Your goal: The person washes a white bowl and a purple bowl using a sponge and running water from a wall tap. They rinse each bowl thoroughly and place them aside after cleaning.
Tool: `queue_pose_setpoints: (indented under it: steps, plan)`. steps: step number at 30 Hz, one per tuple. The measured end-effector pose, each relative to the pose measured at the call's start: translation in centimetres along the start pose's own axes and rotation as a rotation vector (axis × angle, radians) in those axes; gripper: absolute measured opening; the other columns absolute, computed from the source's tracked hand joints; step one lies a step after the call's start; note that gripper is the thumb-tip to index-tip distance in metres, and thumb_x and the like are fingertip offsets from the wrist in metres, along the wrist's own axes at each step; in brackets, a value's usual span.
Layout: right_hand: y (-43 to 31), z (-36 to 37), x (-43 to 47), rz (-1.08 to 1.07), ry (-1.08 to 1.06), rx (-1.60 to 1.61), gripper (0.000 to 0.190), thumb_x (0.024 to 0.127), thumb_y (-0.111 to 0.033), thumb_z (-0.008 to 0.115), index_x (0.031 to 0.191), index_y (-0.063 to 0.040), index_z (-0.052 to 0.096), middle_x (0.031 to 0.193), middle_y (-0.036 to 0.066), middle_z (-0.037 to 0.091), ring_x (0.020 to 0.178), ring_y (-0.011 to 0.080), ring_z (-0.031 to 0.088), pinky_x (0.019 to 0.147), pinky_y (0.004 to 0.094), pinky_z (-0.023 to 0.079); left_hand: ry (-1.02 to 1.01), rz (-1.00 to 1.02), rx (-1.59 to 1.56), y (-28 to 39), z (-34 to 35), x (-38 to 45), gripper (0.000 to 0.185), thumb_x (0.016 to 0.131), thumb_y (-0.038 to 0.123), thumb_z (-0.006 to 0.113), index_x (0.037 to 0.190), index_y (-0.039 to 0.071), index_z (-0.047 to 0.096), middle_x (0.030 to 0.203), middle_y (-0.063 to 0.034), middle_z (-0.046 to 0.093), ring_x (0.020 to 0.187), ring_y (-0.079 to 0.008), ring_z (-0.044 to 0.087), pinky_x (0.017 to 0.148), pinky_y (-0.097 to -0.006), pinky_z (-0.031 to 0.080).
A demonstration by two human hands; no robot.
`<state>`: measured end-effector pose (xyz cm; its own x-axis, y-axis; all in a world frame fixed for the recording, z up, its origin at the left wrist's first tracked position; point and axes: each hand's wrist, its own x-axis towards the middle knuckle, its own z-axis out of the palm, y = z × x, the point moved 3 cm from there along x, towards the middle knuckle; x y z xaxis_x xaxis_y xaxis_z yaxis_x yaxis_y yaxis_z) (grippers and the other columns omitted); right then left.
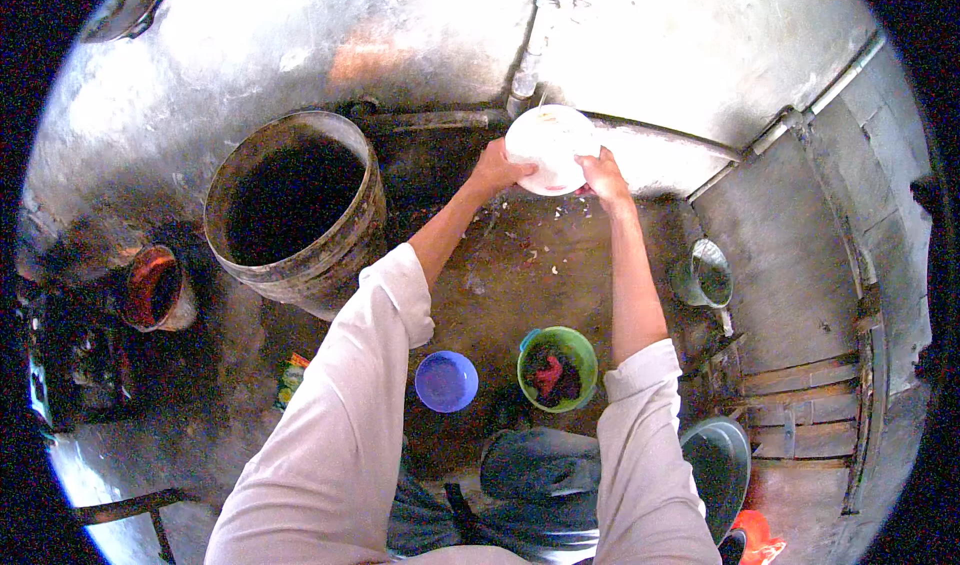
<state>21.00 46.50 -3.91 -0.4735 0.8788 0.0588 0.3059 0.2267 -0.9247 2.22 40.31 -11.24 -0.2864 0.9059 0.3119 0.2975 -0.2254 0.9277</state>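
A round white dish [551, 149], a plate or shallow bowl, is held out before me near the wall. My left hand [501, 167] grips its left rim, the thumb lying over the dish. On the opposite side my right hand [602, 175] has hold of the lower right rim. Some faint brownish marks show near its upper part. Below the dish, whitish scraps [555, 254] are scattered over the dark floor. Closer to me stand a blue bowl [447, 382] and a green container [557, 370] with dark and reddish contents.
A large barrel [360, 265] with a dark inside stands at the left. Further left is a smaller reddish bucket [180, 302]. Pipes [442, 120] run along the wall base. To the right are a pale bucket [686, 280], a wooden rack [799, 407] and a grey tub [742, 445].
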Motion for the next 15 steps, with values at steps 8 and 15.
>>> queue_pose_setpoints:
  steps: [8,15]
  plan:
    - [0.7,-0.7,-0.2,0.119,-0.061,0.015,0.041,0.084,-0.013,0.059,0.12,0.005,0.05,0.087,0.016,0.065,0.065,0.0199,0.065,0.049,0.0315,0.053,0.152,-0.124,0.19,-1.4,0.3,1.3,0.034,0.091,0.029,0.062,0.098,-0.003,0.069,0.083,-0.0134,0.072,0.074,-0.0205,0.07,0.067,-0.0365,0.055]
    - [0.6,-1.3,0.2,0.015,-0.176,-0.064,0.047,0.082,-0.008,0.059,0.125,0.004,0.046,0.093,0.016,0.064,0.069,0.0216,0.065,0.054,0.0335,0.055,-0.096,-0.05,0.083,-2.1,0.2,0.2,0.035,0.09,0.031,0.065,0.095,-0.004,0.07,0.078,-0.0135,0.072,0.071,-0.0205,0.07,0.066,-0.0366,0.055]
